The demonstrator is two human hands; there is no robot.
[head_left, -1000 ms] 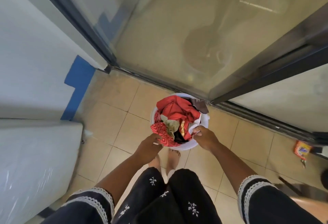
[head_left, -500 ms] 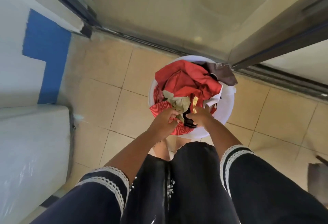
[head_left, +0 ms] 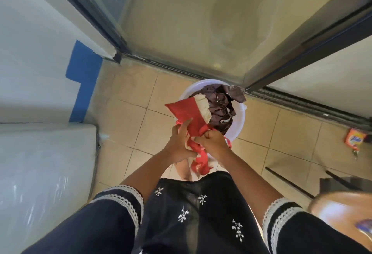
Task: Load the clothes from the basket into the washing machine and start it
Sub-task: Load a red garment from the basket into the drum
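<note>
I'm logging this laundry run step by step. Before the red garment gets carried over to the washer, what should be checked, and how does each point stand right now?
1. Both hands hold the red garment: ok. Left hand and right hand each have a grip on it.
2. Garment clear of the basket: ok, it is raised above the rim.
3. Trailing end off the floor: cannot tell; a red strip hangs below the hands towards the feet.
4. Nothing snagged on it: cannot tell; the dark clothes lie right beside it.
5. Washer lid open: cannot tell; only the white machine's plastic-wrapped top shows.
6. Basket emptied: not ok, dark clothes remain.
</note>
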